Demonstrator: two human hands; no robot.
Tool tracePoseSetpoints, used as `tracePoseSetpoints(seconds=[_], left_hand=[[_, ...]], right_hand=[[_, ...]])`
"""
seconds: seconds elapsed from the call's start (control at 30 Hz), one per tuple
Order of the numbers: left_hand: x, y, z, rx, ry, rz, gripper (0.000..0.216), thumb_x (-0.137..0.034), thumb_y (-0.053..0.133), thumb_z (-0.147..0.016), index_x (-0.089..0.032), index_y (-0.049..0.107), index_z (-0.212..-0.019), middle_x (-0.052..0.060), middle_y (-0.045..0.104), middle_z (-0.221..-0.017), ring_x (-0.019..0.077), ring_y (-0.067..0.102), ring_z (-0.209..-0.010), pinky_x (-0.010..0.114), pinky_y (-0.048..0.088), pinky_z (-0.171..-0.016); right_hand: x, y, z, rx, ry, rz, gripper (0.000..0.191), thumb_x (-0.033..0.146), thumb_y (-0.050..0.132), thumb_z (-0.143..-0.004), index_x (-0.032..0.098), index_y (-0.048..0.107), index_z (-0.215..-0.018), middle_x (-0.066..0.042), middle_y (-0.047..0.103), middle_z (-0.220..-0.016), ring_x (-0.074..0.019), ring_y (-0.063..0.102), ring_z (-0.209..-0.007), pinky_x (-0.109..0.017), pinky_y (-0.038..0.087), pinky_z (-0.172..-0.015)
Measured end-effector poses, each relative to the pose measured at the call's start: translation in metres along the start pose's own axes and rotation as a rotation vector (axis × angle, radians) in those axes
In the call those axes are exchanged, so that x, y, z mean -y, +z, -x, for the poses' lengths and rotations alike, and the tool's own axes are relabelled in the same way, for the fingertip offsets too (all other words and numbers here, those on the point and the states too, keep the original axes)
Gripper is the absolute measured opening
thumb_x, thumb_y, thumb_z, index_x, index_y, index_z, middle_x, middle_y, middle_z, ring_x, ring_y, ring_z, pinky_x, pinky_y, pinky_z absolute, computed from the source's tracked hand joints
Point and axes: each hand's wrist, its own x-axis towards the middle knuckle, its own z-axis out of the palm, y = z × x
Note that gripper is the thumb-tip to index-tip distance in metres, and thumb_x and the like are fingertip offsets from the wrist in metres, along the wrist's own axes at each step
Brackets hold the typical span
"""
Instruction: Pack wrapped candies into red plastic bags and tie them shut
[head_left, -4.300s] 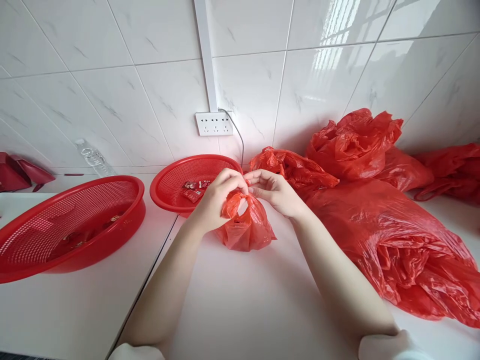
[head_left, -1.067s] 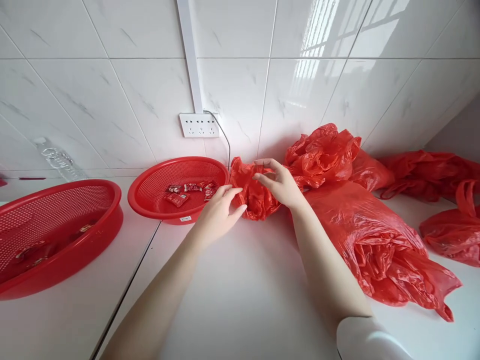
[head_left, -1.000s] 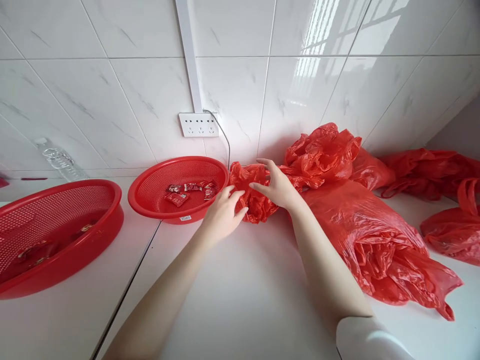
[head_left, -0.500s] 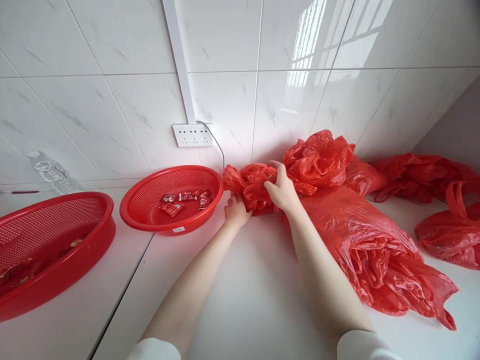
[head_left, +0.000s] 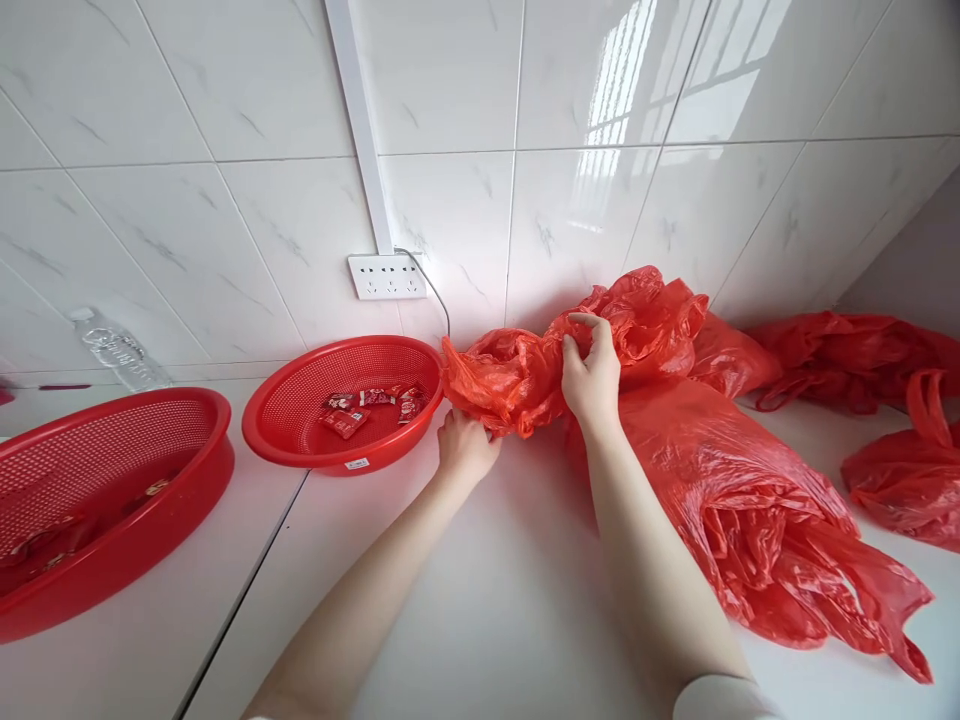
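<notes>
A crumpled red plastic bag lies against the wall side of the white table, between my two hands. My left hand is closed on its lower left edge, with the fingertips partly hidden under the plastic. At the bag's right side my right hand pinches a fold between thumb and fingers. Another bunched red bag sits right behind that hand. Left of my left hand stands a round red plastic basket with several small red wrapped packets inside.
A larger red basket with packets stands at the left, a clear plastic bottle behind it. A big full red bag lies beside my right forearm. More red bags are at far right. A socket panel with a cable is on the wall.
My right hand has moved right, drawing the plastic with it. The bag between my hands looks wider and more spread. My left hand has turned slightly and sits a little lower.
</notes>
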Motion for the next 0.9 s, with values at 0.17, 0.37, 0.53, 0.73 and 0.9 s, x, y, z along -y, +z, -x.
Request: tracePoseSetpoints(seconds=[0.17, 0.37, 0.53, 0.73, 0.9], left_hand=[[-0.009, -0.050, 0.022, 0.292, 0.234, 0.863, 0.071, -0.042, 0.077, -0.069, -0.029, 0.050, -0.133, 0.011, 0.047, -0.142, 0.0333, 0.045, -0.128, 0.050, 0.039, -0.102], [-0.009, -0.065, 0.026, 0.136, 0.022, 1.360, 0.040, -0.045, 0.061, -0.085, -0.029, 0.060, -0.122, 0.006, 0.062, -0.126, 0.0234, 0.058, -0.113, 0.036, 0.047, -0.091], [0.000, -0.072, 0.022, -0.016, 0.039, 1.142, 0.031, -0.043, 0.061, -0.085, -0.020, 0.070, -0.103, 0.004, 0.071, -0.094, 0.0183, 0.064, -0.085, 0.027, 0.048, -0.074], [0.018, -0.100, 0.019, -0.143, 0.039, 1.130, 0.033, -0.042, 0.058, -0.087, -0.022, 0.068, -0.111, 0.005, 0.070, -0.106, 0.0194, 0.063, -0.094, 0.027, 0.048, -0.076], [0.019, -0.107, 0.022, -0.035, 0.088, 1.186, 0.028, -0.030, 0.060, -0.083, -0.020, 0.069, -0.108, 0.005, 0.070, -0.107, 0.0206, 0.063, -0.097, 0.028, 0.048, -0.079]], right_hand=[[0.015, -0.012, 0.000, 0.055, -0.036, -0.058, 0.020, 0.025, 0.050, -0.087, 0.019, 0.058, -0.105, -0.007, 0.064, -0.113, -0.0212, 0.057, -0.109, -0.037, 0.041, -0.097], [0.050, -0.031, 0.011, 1.014, 0.008, -0.129, 0.030, 0.042, 0.049, -0.090, 0.021, 0.066, -0.103, -0.002, 0.069, -0.104, -0.0214, 0.063, -0.097, -0.032, 0.048, -0.086], [0.048, -0.017, 0.025, 1.295, -0.079, 0.107, 0.035, 0.031, 0.070, -0.074, 0.023, 0.063, -0.108, -0.002, 0.069, -0.104, -0.0206, 0.064, -0.092, -0.028, 0.048, -0.078], [0.030, -0.001, 0.025, 0.908, -0.059, 0.497, 0.018, 0.017, 0.053, -0.086, 0.018, 0.066, -0.098, -0.010, 0.068, -0.101, -0.0224, 0.063, -0.093, -0.031, 0.044, -0.079], [0.048, -0.002, 0.027, 0.610, -0.003, 0.162, 0.035, 0.046, 0.044, -0.094, 0.017, 0.064, -0.087, -0.008, 0.067, -0.098, -0.0213, 0.062, -0.092, -0.032, 0.046, -0.081]])
